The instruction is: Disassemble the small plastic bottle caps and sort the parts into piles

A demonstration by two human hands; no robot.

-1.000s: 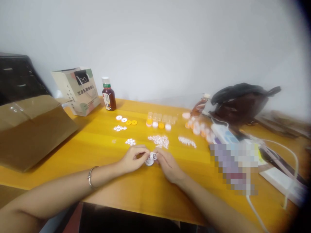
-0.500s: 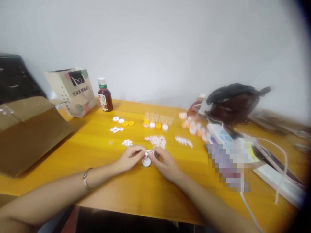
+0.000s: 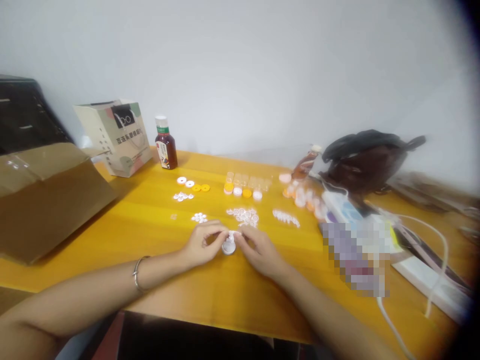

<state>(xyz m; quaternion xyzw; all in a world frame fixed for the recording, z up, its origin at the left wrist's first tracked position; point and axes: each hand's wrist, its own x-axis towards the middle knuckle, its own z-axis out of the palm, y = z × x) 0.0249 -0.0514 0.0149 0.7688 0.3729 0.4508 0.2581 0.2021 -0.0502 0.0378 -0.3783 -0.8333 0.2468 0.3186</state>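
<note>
Low over the table, my left hand [image 3: 205,243] and my right hand [image 3: 261,251] meet with thumbs and forefingers pinched. Between their fingertips is a small white plastic part [image 3: 231,236], its exact shape too blurred to make out. A round white cap [image 3: 228,248] sits right below the fingers, partly covered by them. Beyond my hands lie a pile of small white discs [image 3: 199,217], a heap of white ring-like pieces [image 3: 245,217] and a row of tiny white pieces [image 3: 285,218].
White discs with centre holes [image 3: 182,180] and yellow ones [image 3: 201,188] lie farther back, beside clear containers [image 3: 247,180]. A cardboard box [image 3: 52,200], paper bag [image 3: 123,140] and dark bottle [image 3: 165,145] stand left. Right are a brown bag [image 3: 363,160], cables and a power strip [image 3: 431,285].
The white part has turned between my fingertips, and less of it shows now. The whole view has shifted slightly; the things on the table keep their places.
</note>
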